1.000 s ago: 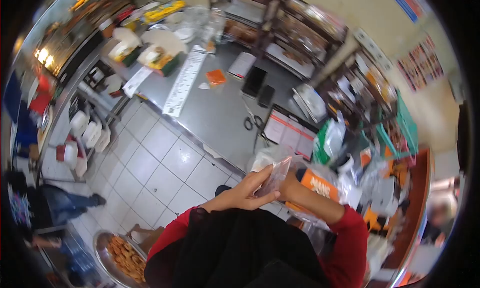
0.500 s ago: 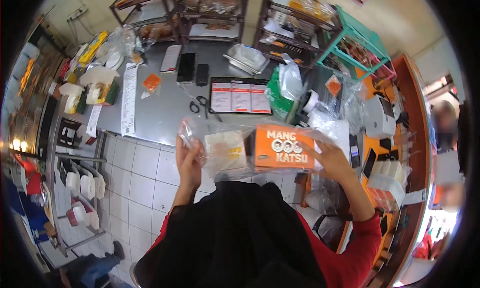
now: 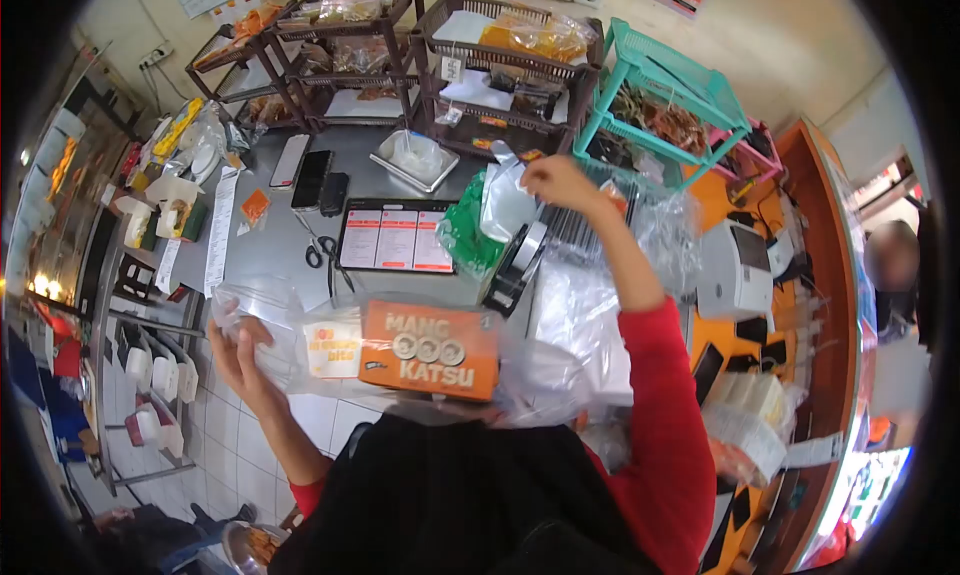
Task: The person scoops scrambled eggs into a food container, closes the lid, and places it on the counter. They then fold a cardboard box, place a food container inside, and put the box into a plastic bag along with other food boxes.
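A clear plastic bag (image 3: 540, 380) lies near the table's front edge around an orange box (image 3: 428, 350) and a smaller white box (image 3: 333, 348) with yellow print. My left hand (image 3: 243, 355) is at the bag's left end, fingers apart, with the film against them; whether it grips the film is unclear. Out over the table, my right hand (image 3: 560, 183) has its fingertips pressed together beside a silvery-white packet (image 3: 508, 205). What those fingers hold, if anything, is too small to name. Below the packet stands a black tape dispenser (image 3: 515, 265).
A tablet (image 3: 397, 237), scissors (image 3: 322, 260) and phones (image 3: 313, 179) lie behind the boxes. Brown racks (image 3: 500, 65) and a green rack (image 3: 665, 95) line the back. A white printer (image 3: 735, 268) stands at right. Another person (image 3: 893, 260) is at far right.
My right hand has left the orange box and reached up to the silvery packet. The view has shifted, and the bag with both boxes now appears lower and further left.
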A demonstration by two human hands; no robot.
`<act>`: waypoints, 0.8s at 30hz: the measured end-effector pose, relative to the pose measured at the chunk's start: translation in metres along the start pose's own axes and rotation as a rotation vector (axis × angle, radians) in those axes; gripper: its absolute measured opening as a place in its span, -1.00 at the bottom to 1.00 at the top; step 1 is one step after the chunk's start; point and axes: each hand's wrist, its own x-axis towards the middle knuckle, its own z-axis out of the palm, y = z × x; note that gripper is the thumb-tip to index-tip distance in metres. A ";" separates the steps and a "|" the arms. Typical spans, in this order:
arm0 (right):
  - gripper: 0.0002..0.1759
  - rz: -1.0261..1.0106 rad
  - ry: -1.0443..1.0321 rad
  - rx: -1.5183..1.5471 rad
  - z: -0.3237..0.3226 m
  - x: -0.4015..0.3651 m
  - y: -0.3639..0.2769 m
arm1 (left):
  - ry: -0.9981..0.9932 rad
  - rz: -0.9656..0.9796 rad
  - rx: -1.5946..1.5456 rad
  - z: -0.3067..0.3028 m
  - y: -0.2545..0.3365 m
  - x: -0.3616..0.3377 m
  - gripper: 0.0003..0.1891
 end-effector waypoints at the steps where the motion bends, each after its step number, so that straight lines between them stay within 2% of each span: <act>1: -0.73 0.095 -0.161 -0.221 0.033 0.030 0.063 | 0.143 0.082 0.215 0.008 0.005 -0.007 -0.50; 2: -0.64 -0.046 -0.328 -0.352 0.050 0.045 0.090 | 0.292 0.157 0.427 0.018 0.013 -0.013 -0.51; 3: -0.60 -0.251 -0.334 -0.249 0.080 0.057 0.139 | 0.444 0.222 0.641 0.027 0.021 -0.020 -0.51; 4: -0.54 -0.264 -0.288 -0.421 0.097 0.054 0.154 | 0.572 0.268 0.559 0.044 0.040 -0.033 -0.51; 5: -0.59 -0.262 -0.213 -0.458 0.098 0.050 0.142 | 0.694 0.318 0.479 0.059 0.056 -0.048 -0.51; 7: -0.72 -0.235 -0.290 -0.452 0.090 0.055 0.136 | 0.769 0.523 0.280 0.061 0.052 -0.084 -0.48; 8: -0.76 -0.249 -0.260 -0.454 0.088 0.059 0.140 | 0.812 0.642 0.203 0.087 0.067 -0.092 -0.52; 9: -0.81 -0.258 -0.233 -0.451 0.084 0.060 0.144 | 0.576 0.647 -0.012 0.096 0.071 -0.112 -0.54; 10: -0.84 -0.265 -0.204 -0.448 0.080 0.059 0.147 | 0.205 0.614 -0.182 0.108 0.076 -0.120 -0.60; 11: -0.84 -0.164 -0.110 -0.259 0.070 0.057 0.144 | -0.132 0.492 -0.325 0.121 0.080 -0.128 -0.62; 12: -0.84 -0.160 -0.111 -0.194 0.057 0.059 0.141 | -0.517 0.191 -0.668 0.141 0.089 -0.130 -0.57; 13: -0.84 -0.153 -0.112 -0.132 0.045 0.060 0.138 | -0.766 -0.238 -0.925 0.162 0.097 -0.132 -0.48; 14: -0.84 -0.099 -0.084 -0.035 0.032 0.055 0.129 | -1.035 -0.435 -1.013 0.182 0.102 -0.125 -0.52; 16: -0.79 0.009 -0.025 0.154 0.011 0.047 0.112 | -1.356 -0.409 -0.759 0.228 0.084 -0.117 -0.58; 18: -0.75 -0.008 0.027 0.384 0.008 0.040 0.114 | -1.040 -0.749 -0.719 0.274 0.076 -0.130 -0.45; 19: -0.73 -0.016 0.049 0.499 0.007 0.036 0.114 | -0.911 -0.825 -0.723 0.289 0.065 -0.130 -0.30; 20: -0.78 -0.062 0.104 0.559 0.001 0.025 0.102 | -0.791 -0.642 -0.362 0.309 0.049 -0.125 -0.18; 21: -0.81 -0.066 0.101 0.608 -0.003 0.017 0.097 | -0.549 -0.737 -0.324 0.338 0.016 -0.123 -0.07; 22: -0.84 -0.082 0.076 0.662 -0.007 0.010 0.095 | -0.456 -0.764 -0.337 0.352 0.029 -0.099 0.00; 23: -0.85 -0.059 0.003 0.622 -0.016 0.001 0.087 | -0.286 -0.797 -0.233 0.375 -0.013 -0.093 0.03; 24: -0.87 -0.105 0.019 0.568 -0.011 0.000 0.088 | -0.255 -0.761 -0.362 0.392 -0.052 -0.082 -0.06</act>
